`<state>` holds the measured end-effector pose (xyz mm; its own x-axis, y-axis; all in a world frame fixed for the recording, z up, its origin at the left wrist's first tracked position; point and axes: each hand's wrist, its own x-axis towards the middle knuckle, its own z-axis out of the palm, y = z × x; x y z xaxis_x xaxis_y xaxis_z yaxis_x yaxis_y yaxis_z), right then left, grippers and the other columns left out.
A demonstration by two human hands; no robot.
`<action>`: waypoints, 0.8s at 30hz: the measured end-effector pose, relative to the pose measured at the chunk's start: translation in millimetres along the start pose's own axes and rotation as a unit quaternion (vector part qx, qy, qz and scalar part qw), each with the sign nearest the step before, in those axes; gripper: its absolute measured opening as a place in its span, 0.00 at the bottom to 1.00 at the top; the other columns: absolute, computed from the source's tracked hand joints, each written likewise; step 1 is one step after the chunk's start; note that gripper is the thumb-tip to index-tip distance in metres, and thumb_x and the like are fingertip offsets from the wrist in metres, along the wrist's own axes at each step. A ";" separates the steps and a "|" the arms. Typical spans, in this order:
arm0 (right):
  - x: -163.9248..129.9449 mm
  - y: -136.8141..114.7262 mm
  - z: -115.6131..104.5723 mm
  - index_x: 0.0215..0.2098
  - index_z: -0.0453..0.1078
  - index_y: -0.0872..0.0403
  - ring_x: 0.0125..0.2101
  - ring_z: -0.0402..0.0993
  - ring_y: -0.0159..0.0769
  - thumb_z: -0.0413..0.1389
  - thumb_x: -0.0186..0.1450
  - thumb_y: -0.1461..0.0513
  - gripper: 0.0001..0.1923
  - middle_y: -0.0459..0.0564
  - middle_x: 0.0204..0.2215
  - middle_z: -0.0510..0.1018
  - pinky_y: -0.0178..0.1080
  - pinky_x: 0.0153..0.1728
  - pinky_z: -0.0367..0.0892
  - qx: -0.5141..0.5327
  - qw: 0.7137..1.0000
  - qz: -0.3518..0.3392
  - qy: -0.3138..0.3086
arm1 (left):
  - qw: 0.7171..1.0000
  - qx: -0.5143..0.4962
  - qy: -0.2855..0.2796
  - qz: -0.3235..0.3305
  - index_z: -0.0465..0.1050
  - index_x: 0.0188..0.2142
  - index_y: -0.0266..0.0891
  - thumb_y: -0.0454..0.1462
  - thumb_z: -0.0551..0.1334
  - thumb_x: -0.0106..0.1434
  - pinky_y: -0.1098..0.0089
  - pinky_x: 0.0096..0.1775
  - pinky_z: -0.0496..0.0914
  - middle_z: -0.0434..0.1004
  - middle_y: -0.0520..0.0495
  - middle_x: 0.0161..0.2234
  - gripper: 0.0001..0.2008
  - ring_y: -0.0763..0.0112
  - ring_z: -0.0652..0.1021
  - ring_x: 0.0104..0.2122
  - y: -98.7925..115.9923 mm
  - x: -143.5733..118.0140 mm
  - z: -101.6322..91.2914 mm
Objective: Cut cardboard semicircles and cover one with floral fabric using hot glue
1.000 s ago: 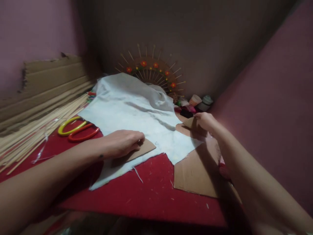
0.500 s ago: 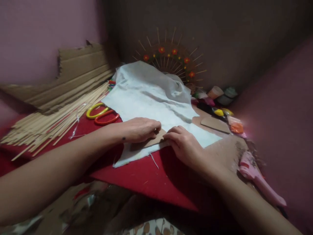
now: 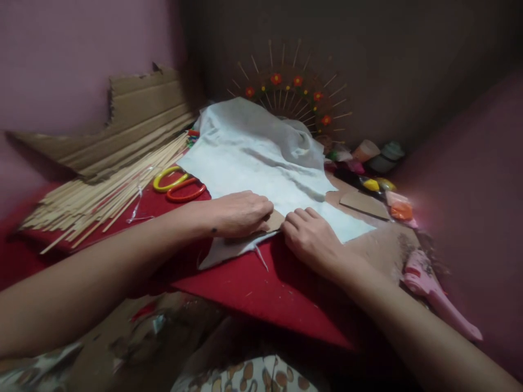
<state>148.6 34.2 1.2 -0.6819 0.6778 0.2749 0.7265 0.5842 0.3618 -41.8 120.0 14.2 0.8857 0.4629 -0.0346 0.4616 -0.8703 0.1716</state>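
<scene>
A pale white cloth [image 3: 245,163] is spread over the red-covered table, and a small cardboard piece [image 3: 275,220] lies on its near part. My left hand [image 3: 244,212] is closed with curled fingers at the cardboard's left side, covering much of it. Close on its right, my right hand [image 3: 310,235] has its fingers bent over the cloth's near edge, at the right end of the cardboard. The fingertips of both hands are mostly hidden. A loose thread [image 3: 261,258] hangs from the cloth edge between them.
Scissors with yellow and red handles [image 3: 186,190] lie left, beside thin wooden sticks [image 3: 110,190] and torn cardboard [image 3: 143,109]. A pink glue gun [image 3: 437,296] and a cut cardboard piece [image 3: 363,206] are at right. A flower-decorated stick fan [image 3: 286,90] stands behind.
The view has shifted slightly. The cloth's near edge is now drawn up against the cardboard by my right hand, whose fingers have curled more. My left hand stays on the cardboard.
</scene>
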 end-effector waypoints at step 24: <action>19.4 -5.8 -14.6 0.32 0.72 0.57 0.38 0.73 0.46 0.51 0.65 0.69 0.09 0.60 0.36 0.79 0.43 0.37 0.61 0.164 0.955 0.246 -0.024 | 0.988 -0.082 -0.070 -0.114 0.67 0.48 0.41 0.41 0.65 0.58 0.70 0.33 0.64 0.75 0.46 0.38 0.19 0.65 0.74 0.35 -0.4 4.4 -8.2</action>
<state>129.9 37.4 17.5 -0.2513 0.9218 0.2953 0.9511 0.2918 -0.1015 -38.5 123.8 22.1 0.7637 0.6055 -0.2239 0.6451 -0.7025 0.3005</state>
